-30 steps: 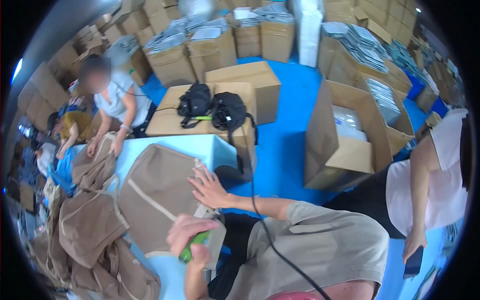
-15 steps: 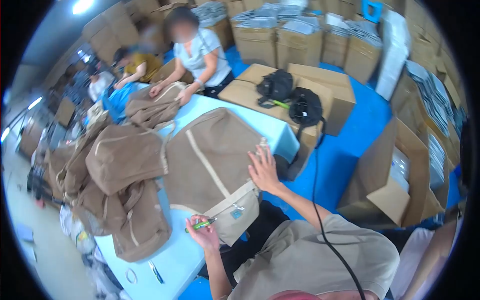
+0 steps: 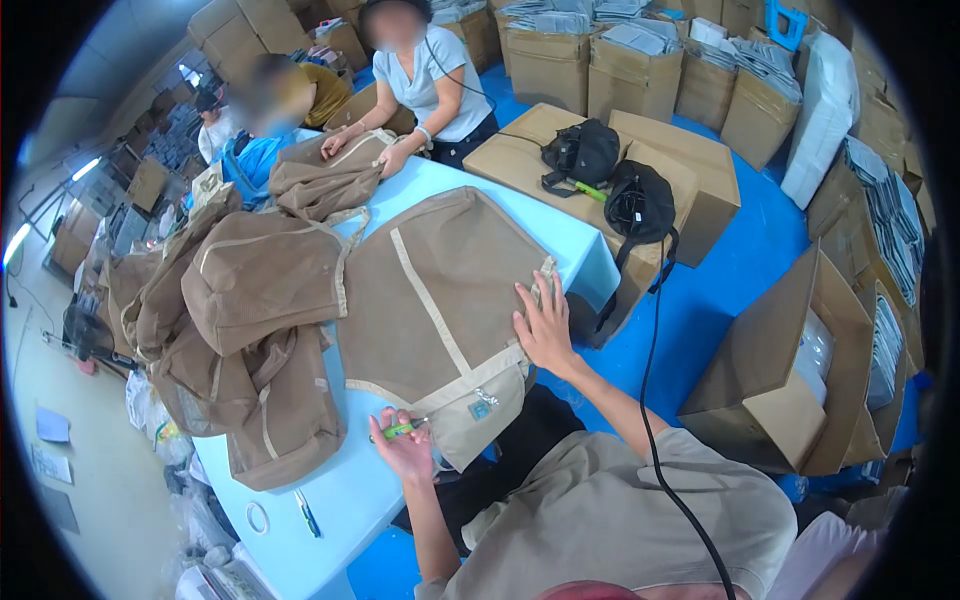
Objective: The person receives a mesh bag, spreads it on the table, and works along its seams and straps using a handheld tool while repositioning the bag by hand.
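Observation:
A brown mesh bag (image 3: pixel 430 290) with cream trim lies spread flat on the light blue table. Its cream lower panel (image 3: pixel 478 415) hangs over the near edge and carries a small teal tag (image 3: pixel 481 408) on a clip. My right hand (image 3: pixel 545 325) rests on the bag's right edge, fingers spread. Just off the bag's lower left corner is my left hand (image 3: pixel 404 450), palm up, with its fingers closed around green-handled thread snips (image 3: pixel 398 431). The metal tip of the snips points towards the cream panel.
More brown bags (image 3: pixel 265 280) are heaped on the left. A tape ring (image 3: pixel 257 518) and a blue cutter (image 3: pixel 307 513) lie on the table (image 3: pixel 350 500). Across it, a person (image 3: pixel 425 90) handles another bag. Black pouches (image 3: pixel 640 203) sit on cartons; an open carton (image 3: pixel 770 360) stands right.
The whole view has shifted slightly as my head moved. My right hand stays on the bag's edge, and the snips remain in my left hand, its wrist turned a little.

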A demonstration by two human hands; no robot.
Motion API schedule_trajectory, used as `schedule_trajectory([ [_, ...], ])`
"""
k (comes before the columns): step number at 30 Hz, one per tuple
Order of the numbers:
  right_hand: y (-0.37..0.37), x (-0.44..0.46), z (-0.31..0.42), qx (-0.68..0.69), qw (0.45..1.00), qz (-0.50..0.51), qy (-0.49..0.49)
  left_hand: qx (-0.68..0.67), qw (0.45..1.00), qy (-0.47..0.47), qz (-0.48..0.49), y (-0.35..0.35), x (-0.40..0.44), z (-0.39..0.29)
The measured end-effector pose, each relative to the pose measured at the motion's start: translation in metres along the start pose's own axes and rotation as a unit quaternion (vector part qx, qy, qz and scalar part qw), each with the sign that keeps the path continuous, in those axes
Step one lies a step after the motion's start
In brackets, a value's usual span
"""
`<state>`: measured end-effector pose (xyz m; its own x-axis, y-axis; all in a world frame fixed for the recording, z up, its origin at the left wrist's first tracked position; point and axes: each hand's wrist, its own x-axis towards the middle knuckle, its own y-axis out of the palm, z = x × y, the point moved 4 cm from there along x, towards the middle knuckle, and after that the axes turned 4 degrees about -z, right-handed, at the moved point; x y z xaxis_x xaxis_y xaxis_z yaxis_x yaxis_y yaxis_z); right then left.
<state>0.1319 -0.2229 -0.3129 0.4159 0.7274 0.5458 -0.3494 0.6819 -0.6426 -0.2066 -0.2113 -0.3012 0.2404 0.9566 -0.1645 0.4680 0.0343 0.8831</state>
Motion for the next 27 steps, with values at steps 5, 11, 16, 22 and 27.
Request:
schedule_trajectory([
  [5,0.001,0.001,-0.001,-0.009,0.999,0.024,0.02,-0.01,0.999,0.022,-0.038,-0.008,-0.006,-0.001],
  [11,0.005,0.001,-0.005,0.005,1.0,0.011,0.001,0.008,0.998,0.029,-0.053,0.002,-0.002,0.0],
  [16,0.004,0.002,-0.004,-0.008,1.0,0.02,-0.001,-0.001,1.0,0.013,0.005,0.0,-0.002,0.003],
  [22,0.0,0.004,0.0,-0.006,1.0,0.024,-0.002,-0.013,1.0,0.022,-0.017,0.002,-0.003,0.003],
  [27,0.0,0.002,0.0,-0.008,0.999,0.032,-0.002,0.008,0.999,0.018,-0.046,0.001,-0.003,0.003],
])
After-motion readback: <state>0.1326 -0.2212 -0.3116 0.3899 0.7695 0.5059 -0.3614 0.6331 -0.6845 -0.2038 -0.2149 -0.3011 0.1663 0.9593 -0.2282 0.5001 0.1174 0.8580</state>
